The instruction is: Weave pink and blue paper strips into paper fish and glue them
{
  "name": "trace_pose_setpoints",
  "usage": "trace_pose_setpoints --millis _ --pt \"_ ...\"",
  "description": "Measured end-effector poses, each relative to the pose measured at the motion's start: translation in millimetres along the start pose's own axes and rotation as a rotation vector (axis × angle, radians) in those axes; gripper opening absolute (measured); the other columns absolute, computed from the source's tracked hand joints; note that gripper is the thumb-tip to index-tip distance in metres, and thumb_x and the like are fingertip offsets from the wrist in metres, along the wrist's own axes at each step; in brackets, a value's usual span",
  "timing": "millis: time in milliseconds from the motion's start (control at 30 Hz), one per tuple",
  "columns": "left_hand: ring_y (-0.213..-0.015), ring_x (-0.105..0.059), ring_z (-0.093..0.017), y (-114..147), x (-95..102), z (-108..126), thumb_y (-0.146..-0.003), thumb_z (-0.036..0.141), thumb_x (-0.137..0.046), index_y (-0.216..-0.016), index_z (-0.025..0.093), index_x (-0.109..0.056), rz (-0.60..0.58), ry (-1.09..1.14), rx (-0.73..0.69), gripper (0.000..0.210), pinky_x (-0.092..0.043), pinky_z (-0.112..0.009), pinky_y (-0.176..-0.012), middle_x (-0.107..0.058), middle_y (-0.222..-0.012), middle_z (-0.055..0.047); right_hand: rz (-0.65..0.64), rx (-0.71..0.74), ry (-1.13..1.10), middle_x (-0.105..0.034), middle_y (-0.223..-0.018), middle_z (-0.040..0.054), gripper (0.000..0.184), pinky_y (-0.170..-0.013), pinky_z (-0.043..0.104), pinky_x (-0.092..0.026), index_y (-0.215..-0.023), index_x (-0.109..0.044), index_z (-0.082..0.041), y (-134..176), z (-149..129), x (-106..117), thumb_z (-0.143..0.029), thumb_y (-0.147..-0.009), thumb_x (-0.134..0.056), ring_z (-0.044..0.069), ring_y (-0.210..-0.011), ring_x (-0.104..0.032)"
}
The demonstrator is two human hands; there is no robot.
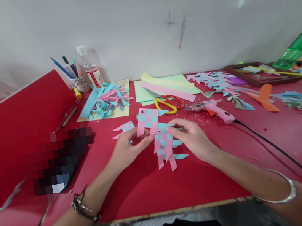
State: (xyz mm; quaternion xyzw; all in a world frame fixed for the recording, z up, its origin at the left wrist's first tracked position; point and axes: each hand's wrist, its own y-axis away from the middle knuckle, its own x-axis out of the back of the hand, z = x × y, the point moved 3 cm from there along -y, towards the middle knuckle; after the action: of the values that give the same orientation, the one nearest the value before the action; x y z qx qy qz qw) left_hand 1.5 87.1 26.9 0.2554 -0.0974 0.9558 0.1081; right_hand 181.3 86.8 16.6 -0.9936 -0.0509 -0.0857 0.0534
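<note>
Two woven paper fish in pink and light blue, each with a dark eye, are between my hands above the red tabletop. My left hand [129, 147] pinches the upper woven fish [148, 118] at its lower edge. In my right hand [194, 140], thumb and fingers grip the lower woven fish [164, 138] by its right side. The two fish overlap or touch where they meet; which cannot be told. Loose strip ends hang down from the lower one. Behind my left hand lies a smaller woven piece [128, 126], partly hidden by my fingers.
Beyond my hands lie scissors [167, 104] with red and yellow handles, and coloured paper sheets [141, 91]. A pink glue gun [217, 110] with a black cord sits right. Left are a paper-strip heap [108, 100], bottle [92, 70], pen cup [81, 84] and red board [26, 126].
</note>
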Motion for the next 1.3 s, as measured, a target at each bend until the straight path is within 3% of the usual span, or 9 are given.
trace_pose_setpoints --millis 200,333,500,733,933,1000,1100,1167,1300 --pt "-0.069 -0.056 -0.013 0.7 -3.5 -1.3 -0.075 0.04 -0.05 -0.085 0.015 -0.055 -0.037 0.165 0.015 0.027 -0.045 -0.023 -0.065 -0.062 -0.08 -0.002 0.045 -0.018 -0.078 -0.056 -0.068 -0.0019 0.019 -0.055 0.022 -0.041 -0.074 -0.059 -0.02 -0.4 0.2 -0.7 -0.038 -0.068 -0.06 0.01 -0.06 -0.05" --pt "-0.065 -0.056 -0.012 1.0 -6.9 -1.9 -0.073 0.037 -0.054 -0.069 0.016 -0.058 -0.132 0.099 0.002 0.022 -0.044 -0.023 -0.067 -0.062 -0.067 0.001 -0.005 -0.007 -0.077 -0.059 -0.07 -0.0013 0.018 -0.058 0.023 -0.043 -0.073 -0.06 -0.019 -0.1 2.5 -4.2 -0.037 -0.068 -0.06 0.011 -0.062 -0.052" --pt "-0.055 -0.053 -0.011 -0.7 -3.4 -1.4 -0.074 0.037 -0.052 -0.056 0.016 -0.057 -0.099 0.011 0.015 0.027 -0.042 -0.021 -0.06 -0.057 -0.053 0.004 -0.127 -0.075 -0.055 -0.061 -0.075 -0.0002 0.024 -0.059 0.025 -0.045 -0.082 -0.061 -0.019 1.0 4.0 -6.4 -0.038 -0.068 -0.061 0.012 -0.065 -0.056" --pt "-0.055 -0.051 -0.01 -0.4 -1.6 0.7 -0.072 0.039 -0.053 -0.057 0.016 -0.057 -0.023 0.023 0.005 0.028 -0.042 -0.021 -0.058 -0.056 -0.053 0.003 -0.138 -0.071 -0.063 -0.06 -0.071 -0.0002 0.022 -0.057 0.025 -0.046 -0.078 -0.06 -0.017 -0.2 3.4 -7.6 -0.036 -0.066 -0.063 0.012 -0.062 -0.055" --pt "-0.065 -0.055 -0.013 1.9 -8.3 -2.7 -0.07 0.042 -0.056 -0.073 0.016 -0.065 -0.131 0.067 0.058 0.028 -0.043 -0.022 -0.061 -0.063 -0.068 0.0 -0.139 -0.014 -0.072 -0.056 -0.068 -0.0022 0.017 -0.056 0.023 -0.044 -0.074 -0.059 -0.019 1.8 0.1 -9.9 -0.034 -0.067 -0.063 0.01 -0.06 -0.052" --pt "-0.062 -0.054 -0.013 1.6 -8.0 -5.2 -0.071 0.042 -0.055 -0.072 0.016 -0.066 -0.104 0.049 0.068 0.028 -0.041 -0.021 -0.057 -0.062 -0.065 0.001 -0.11 0.024 -0.093 -0.056 -0.071 -0.0018 0.018 -0.057 0.023 -0.044 -0.082 -0.059 -0.02 -1.2 -1.7 -4.1 -0.034 -0.071 -0.059 0.009 -0.06 -0.052" --pt "-0.053 -0.047 -0.01 0.3 -4.3 -9.1 -0.07 0.045 -0.054 -0.063 0.015 -0.063 -0.016 0.001 0.085 0.032 -0.035 -0.02 -0.048 -0.055 -0.056 0.002 0.052 0.111 -0.167 -0.054 -0.072 -0.0022 0.019 -0.056 0.023 -0.042 -0.091 -0.056 -0.021 -10.3 -3.6 14.2 -0.032 -0.077 -0.049 0.008 -0.056 -0.049" --pt "-0.05 -0.043 -0.009 -0.2 -2.0 -10.3 -0.071 0.046 -0.053 -0.054 0.015 -0.056 0.009 -0.014 0.074 0.035 -0.033 -0.02 -0.047 -0.048 -0.051 0.003 0.155 0.132 -0.205 -0.051 -0.071 -0.0033 0.015 -0.054 0.022 -0.039 -0.087 -0.054 -0.021 -16.8 -2.5 26.6 -0.026 -0.074 -0.05 0.006 -0.054 -0.046" --pt "-0.049 -0.041 -0.008 -0.4 3.4 -9.9 -0.073 0.044 -0.052 -0.049 0.016 -0.044 0.053 0.016 0.059 0.038 -0.033 -0.02 -0.05 -0.042 -0.047 0.005 0.209 0.154 -0.159 -0.045 -0.066 -0.0045 0.012 -0.049 0.02 -0.034 -0.079 -0.052 -0.02 -26.5 0.2 44.2 -0.018 -0.068 -0.048 0.006 -0.051 -0.041"
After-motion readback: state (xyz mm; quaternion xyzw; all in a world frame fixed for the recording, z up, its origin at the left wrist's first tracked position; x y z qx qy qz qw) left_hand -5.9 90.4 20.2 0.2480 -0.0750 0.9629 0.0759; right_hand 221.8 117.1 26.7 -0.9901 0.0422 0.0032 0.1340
